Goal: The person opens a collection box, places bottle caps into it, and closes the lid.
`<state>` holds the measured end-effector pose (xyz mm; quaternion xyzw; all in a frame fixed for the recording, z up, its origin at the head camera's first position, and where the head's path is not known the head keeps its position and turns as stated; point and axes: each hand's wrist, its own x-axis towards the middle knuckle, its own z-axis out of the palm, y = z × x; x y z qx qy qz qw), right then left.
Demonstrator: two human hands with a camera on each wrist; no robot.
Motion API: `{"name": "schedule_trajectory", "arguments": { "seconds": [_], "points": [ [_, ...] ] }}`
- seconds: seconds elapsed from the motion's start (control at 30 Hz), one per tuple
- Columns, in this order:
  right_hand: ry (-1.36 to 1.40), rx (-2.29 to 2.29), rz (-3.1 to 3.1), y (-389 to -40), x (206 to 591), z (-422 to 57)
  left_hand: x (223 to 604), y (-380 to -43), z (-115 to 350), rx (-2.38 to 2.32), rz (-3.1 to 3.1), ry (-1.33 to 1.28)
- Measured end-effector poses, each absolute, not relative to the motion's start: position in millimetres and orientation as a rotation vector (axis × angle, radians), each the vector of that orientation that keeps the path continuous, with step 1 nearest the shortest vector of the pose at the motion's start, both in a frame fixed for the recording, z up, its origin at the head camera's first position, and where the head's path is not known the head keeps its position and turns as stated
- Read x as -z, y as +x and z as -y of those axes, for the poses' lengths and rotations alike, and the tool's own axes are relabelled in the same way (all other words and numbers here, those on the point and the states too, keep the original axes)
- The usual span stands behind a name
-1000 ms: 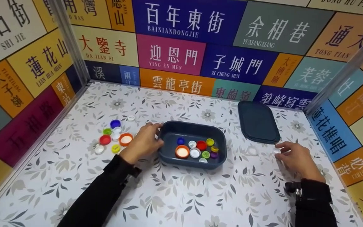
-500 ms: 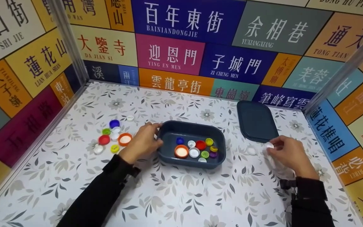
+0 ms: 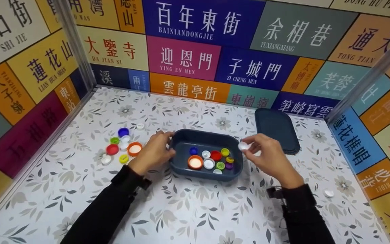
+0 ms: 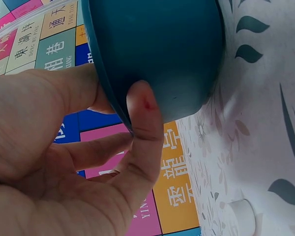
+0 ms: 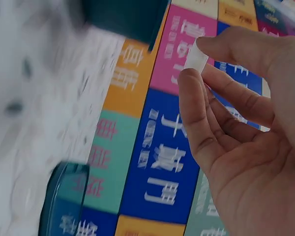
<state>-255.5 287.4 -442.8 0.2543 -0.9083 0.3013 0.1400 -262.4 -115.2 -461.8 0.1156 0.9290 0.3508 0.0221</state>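
Observation:
My left hand (image 3: 152,152) grips the left rim of a dark blue plastic box (image 3: 183,174); in the left wrist view, fingers (image 4: 145,110) lie on either side of its rim. Inside sit several bottle caps, among them an orange cap (image 3: 195,162), a red cap (image 3: 216,156) and a blue cap (image 3: 193,151). Thumb and fingertip of my right hand (image 3: 269,156) pinch a white bottle cap (image 3: 243,146) at the box's right rim. The right wrist view shows that white cap (image 5: 195,58) edge-on between the fingertips, with the box (image 5: 128,19) above.
Several loose caps lie left of the box, including a red cap (image 3: 112,149), a blue cap (image 3: 123,132) and an orange cap (image 3: 134,149). A dark lid (image 3: 276,127) lies at the back right. Another white cap (image 3: 328,193) rests right of my right forearm.
My right hand has picked up the white cap near the lid and carried it left to the box's right rim. My left hand stays on the box.

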Motion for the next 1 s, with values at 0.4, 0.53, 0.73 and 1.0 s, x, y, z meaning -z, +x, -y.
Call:
{"name": "schedule_trajectory", "arguments": {
  "seconds": [0.4,0.53,0.73,1.0],
  "points": [
    [0.824,-0.538,2.793,-264.1,447.7,-245.5,461.0,-263.1,114.1,-1.067,-2.885,0.358],
    [0.799,-0.396,2.831,-263.2,450.9,-243.6,461.4,-262.9,113.6,-1.072,-2.879,0.339],
    [0.760,-0.338,2.856,-260.7,454.0,-244.4,461.3,-262.7,113.3,-1.083,-2.873,0.341],
    [0.750,-0.440,2.848,-260.5,452.7,-250.6,460.4,-261.5,114.9,-1.079,-2.877,0.348]
  ]
}}
